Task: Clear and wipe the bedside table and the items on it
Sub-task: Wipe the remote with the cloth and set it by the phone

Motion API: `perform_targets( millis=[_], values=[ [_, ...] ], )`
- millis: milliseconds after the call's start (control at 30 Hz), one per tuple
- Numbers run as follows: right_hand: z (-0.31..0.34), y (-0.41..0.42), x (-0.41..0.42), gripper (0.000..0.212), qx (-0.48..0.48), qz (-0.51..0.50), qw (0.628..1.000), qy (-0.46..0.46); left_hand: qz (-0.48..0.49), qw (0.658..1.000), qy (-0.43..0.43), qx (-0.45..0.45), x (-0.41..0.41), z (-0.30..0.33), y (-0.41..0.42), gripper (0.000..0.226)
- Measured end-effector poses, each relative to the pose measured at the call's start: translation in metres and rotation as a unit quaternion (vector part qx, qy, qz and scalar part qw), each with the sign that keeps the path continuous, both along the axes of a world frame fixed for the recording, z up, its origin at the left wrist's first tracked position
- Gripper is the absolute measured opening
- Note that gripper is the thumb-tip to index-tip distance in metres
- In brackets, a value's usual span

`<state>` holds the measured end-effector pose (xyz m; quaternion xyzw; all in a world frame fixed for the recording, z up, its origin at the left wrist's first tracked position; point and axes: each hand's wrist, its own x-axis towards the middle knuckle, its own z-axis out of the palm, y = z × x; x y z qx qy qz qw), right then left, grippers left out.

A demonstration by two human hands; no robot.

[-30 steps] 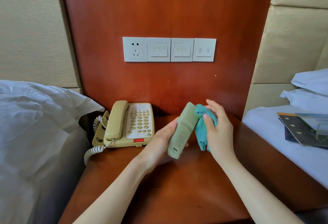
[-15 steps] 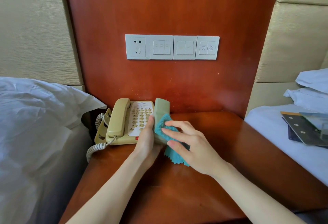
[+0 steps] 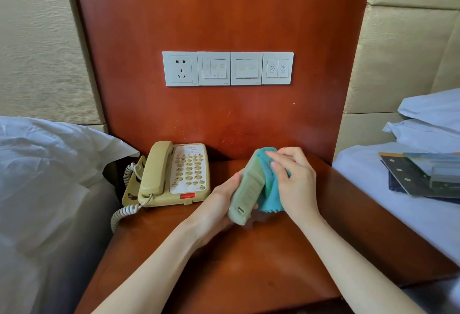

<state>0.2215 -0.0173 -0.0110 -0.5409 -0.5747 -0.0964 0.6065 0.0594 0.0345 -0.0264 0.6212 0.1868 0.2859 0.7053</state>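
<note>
My left hand (image 3: 221, 201) grips a pale green remote control (image 3: 246, 191) from below and holds it tilted above the wooden bedside table (image 3: 236, 264). My right hand (image 3: 293, 179) holds a teal cloth (image 3: 271, 196) and presses it against the remote's upper right side. The cloth hangs down behind the remote. A beige corded telephone (image 3: 171, 174) sits at the table's back left, handset on its cradle, coiled cord trailing off the left edge.
White switches and a socket (image 3: 227, 68) are set in the wooden wall panel behind the table. A bed with white linen (image 3: 44, 176) lies on the left. Dark booklets and cards (image 3: 423, 176) lie on the bed at right.
Both hands swung the remote from beside the telephone to the right, over the table's middle. The cloth moved from the remote's front to its upper right side.
</note>
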Motion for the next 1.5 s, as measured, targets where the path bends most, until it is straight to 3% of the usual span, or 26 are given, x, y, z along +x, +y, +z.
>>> perform_targets(
  millis=[433,767,933,1033,1167,1267,1500],
  values=[
    [0.002,-0.004,-0.014,0.031,-0.072,0.067,0.995,-0.015,0.028,0.999,-0.012,0.011,-0.003,-0.002,0.003,0.036],
    [-0.004,-0.009,-0.031,0.036,-0.117,0.194,0.965,-0.130,0.116,0.981,-0.110,-0.111,-0.006,-0.003,0.015,0.045],
    [-0.008,-0.009,-0.037,0.033,-0.097,0.230,0.950,-0.186,0.139,0.973,-0.114,-0.145,-0.010,-0.001,0.016,0.051],
    [-0.008,-0.008,-0.036,0.033,-0.075,0.207,0.958,-0.184,0.120,0.974,-0.123,-0.151,-0.008,0.000,0.016,0.045],
    [-0.007,-0.006,-0.028,0.036,-0.017,0.092,0.975,-0.200,0.072,0.984,-0.098,-0.129,-0.001,0.000,0.014,0.038],
    [-0.005,-0.004,-0.015,0.033,0.011,0.029,0.987,-0.159,0.052,0.993,-0.061,-0.089,0.005,-0.001,0.010,0.034],
    [-0.006,0.002,-0.004,0.030,-0.023,-0.002,0.995,-0.100,0.047,0.999,0.000,-0.024,0.003,0.000,0.001,0.036]
  ],
)
